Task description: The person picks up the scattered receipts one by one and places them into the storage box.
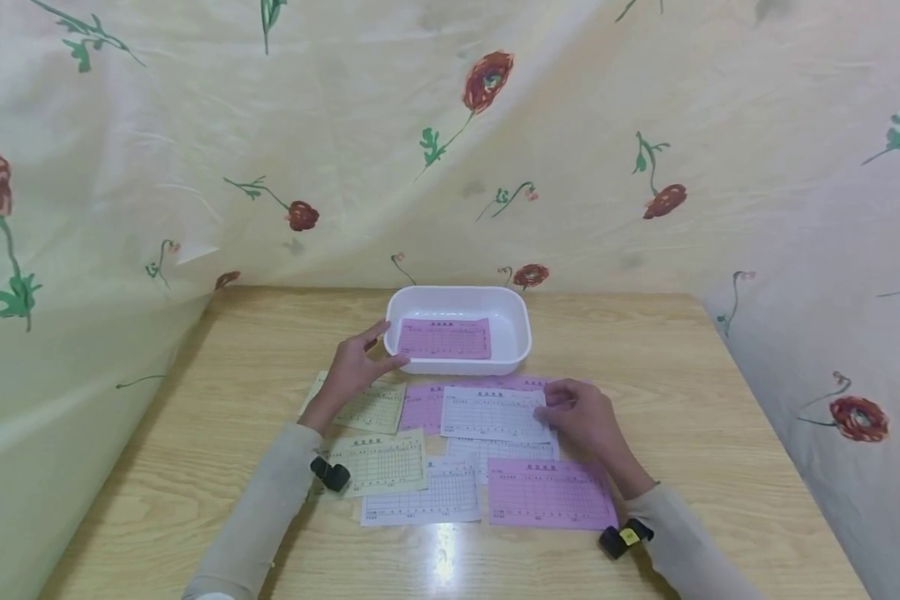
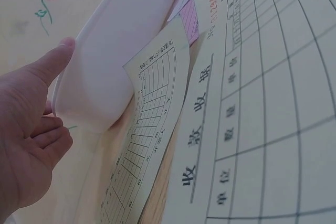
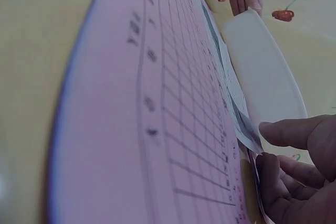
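At the left end of a white plastic tub, my left hand holds the rim, its thumb and fingers spread around the near-left corner. A pink receipt slip lies inside the tub. My right hand pinches the right edge of a white receipt slip in front of the tub. In the right wrist view, that slip's corner reaches in between the thumb and index finger. Under it lie another white slip and pink slips.
Nearer me on the wooden table lie a pink slip, a white slip and a yellowish slip. Another yellowish slip is partly behind my left wrist. A flowered cloth hangs behind and at both sides.
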Action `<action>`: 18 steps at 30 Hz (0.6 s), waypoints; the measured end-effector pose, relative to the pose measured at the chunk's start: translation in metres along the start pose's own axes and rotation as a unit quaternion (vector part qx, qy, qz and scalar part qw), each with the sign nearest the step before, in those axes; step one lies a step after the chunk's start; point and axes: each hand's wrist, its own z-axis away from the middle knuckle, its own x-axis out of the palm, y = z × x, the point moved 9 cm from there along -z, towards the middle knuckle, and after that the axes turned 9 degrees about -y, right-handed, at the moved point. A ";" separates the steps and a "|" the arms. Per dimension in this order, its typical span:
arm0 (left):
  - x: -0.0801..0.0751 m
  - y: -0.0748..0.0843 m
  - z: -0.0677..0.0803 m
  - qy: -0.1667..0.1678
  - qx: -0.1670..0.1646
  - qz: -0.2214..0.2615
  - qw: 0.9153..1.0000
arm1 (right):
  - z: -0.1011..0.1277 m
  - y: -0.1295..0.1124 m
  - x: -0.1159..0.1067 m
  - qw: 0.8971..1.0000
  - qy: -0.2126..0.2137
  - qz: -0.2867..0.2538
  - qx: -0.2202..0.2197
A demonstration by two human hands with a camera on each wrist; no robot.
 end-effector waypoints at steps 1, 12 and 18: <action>0.000 0.000 0.000 0.001 -0.001 0.000 1.000 | 0.000 0.000 0.001 1.000 0.000 0.002 0.000; 0.000 0.000 -0.001 -0.001 0.001 -0.001 1.000 | -0.003 -0.004 0.002 1.000 0.007 0.015 -0.013; 0.000 0.000 0.000 -0.003 0.002 0.002 1.000 | -0.001 -0.010 0.002 0.999 0.007 0.017 -0.042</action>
